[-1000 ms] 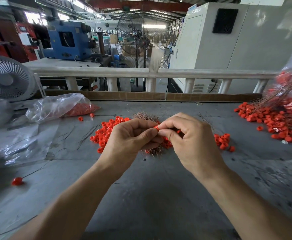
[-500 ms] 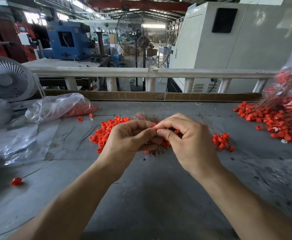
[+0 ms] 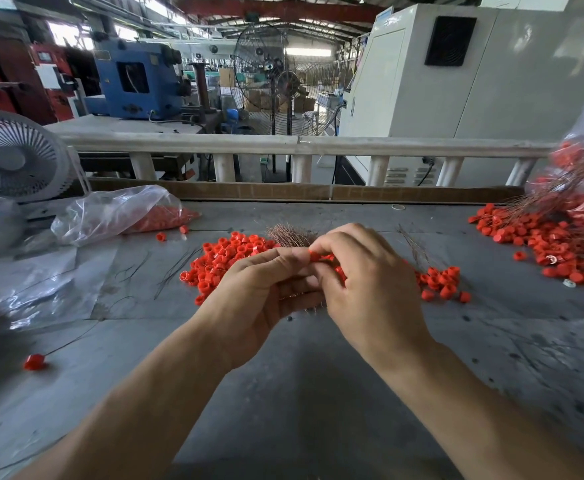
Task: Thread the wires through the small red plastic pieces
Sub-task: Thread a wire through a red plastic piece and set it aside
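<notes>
Both bare forearms reach forward from the lower corners of the view and meet near the middle. The left hand (image 3: 259, 299) lies with its back turned up and to the left, thumb stretched along the top toward the right, its fingers (image 3: 297, 292) curled underneath. The right hand (image 3: 370, 289) shows its back, knuckles raised, fingers bent down and inward toward the left thumb. The tips of both hands touch, and together they pinch a small red piece (image 3: 314, 256) between the left thumb and the right fingertips. Both wrists are lifted off the counter (image 3: 301, 393).
</notes>
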A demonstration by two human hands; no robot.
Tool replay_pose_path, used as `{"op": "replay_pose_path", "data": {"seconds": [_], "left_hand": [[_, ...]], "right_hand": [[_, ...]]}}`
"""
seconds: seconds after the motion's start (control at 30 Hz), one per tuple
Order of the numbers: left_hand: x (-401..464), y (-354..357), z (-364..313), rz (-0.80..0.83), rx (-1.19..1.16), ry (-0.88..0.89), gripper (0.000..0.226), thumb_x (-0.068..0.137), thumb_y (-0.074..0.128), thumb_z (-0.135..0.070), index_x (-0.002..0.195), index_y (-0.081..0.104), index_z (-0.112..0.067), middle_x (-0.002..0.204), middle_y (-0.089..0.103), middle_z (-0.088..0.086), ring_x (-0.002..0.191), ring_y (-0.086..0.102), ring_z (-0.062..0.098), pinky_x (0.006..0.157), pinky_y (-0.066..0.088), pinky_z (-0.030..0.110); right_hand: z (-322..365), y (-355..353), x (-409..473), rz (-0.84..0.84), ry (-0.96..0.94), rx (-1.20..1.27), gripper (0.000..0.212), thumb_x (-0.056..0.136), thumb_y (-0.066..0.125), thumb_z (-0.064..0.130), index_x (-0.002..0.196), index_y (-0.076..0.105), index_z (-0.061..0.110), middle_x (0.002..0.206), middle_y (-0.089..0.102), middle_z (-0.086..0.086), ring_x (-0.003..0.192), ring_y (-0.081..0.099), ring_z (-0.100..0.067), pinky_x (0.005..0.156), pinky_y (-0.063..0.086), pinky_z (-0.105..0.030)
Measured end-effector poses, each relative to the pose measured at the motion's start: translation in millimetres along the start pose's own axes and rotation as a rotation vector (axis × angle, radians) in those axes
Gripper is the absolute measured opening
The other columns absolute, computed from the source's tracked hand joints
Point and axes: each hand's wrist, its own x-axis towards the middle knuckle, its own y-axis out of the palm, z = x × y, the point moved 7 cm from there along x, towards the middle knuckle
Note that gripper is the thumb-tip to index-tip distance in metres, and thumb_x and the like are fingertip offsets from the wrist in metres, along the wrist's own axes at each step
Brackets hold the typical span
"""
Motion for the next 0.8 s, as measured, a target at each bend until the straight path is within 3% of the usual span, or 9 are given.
{"op": "replay_pose_path", "data": {"seconds": [0.13, 0.27, 0.53, 0.8], "left_hand": [[1.7, -0.7, -0.5, 0.002, 0.020, 0.010, 0.025, 0.096, 0.060, -0.017, 0.111, 0.073, -0.002, 0.104, 0.071, 0.019, 0.091, 0.071, 0.024, 0.079, 0.061, 0.035], [0.9, 0.0, 0.3, 0.004, 0.071, 0.009, 0.018, 0.092, 0.064, -0.019, 0.097, 0.077, -0.008, 0.097, 0.073, 0.015, 0.088, 0.072, 0.023, 0.085, 0.059, 0.039], [-1.3, 3.4, -1.4, 0.014, 0.123, 0.037, 0.023, 0.086, 0.068, -0.023, 0.099, 0.075, -0.005, 0.101, 0.072, 0.018, 0.088, 0.069, 0.024, 0.086, 0.058, 0.039], [-1.3, 1.3, -3.1, 0.004, 0.129, 0.048, 0.026, 0.082, 0.070, -0.021, 0.099, 0.072, -0.002, 0.100, 0.072, 0.019, 0.086, 0.069, 0.023, 0.083, 0.058, 0.038]], "right_hand": [[-1.3, -2.3, 0.9, -0.038, -0.010, -0.005, 0.006, 0.088, 0.071, 0.019, 0.090, 0.070, 0.013, 0.090, 0.065, 0.003, 0.087, 0.062, -0.020, 0.070, 0.050, -0.030], [-4.5, -2.0, 0.5, -0.043, 0.000, -0.004, 0.006, 0.089, 0.071, 0.016, 0.089, 0.068, 0.011, 0.087, 0.064, 0.000, 0.085, 0.062, -0.022, 0.071, 0.050, -0.033], [-5.6, -3.7, -0.3, -0.077, -0.015, 0.023, 0.009, 0.085, 0.078, 0.004, 0.086, 0.070, 0.008, 0.084, 0.065, -0.002, 0.082, 0.062, -0.023, 0.074, 0.046, -0.028], [-4.3, -2.7, 0.5, -0.081, -0.071, 0.048, 0.008, 0.087, 0.075, 0.005, 0.083, 0.070, 0.009, 0.081, 0.064, 0.000, 0.080, 0.060, -0.022, 0.072, 0.049, -0.035]]}}
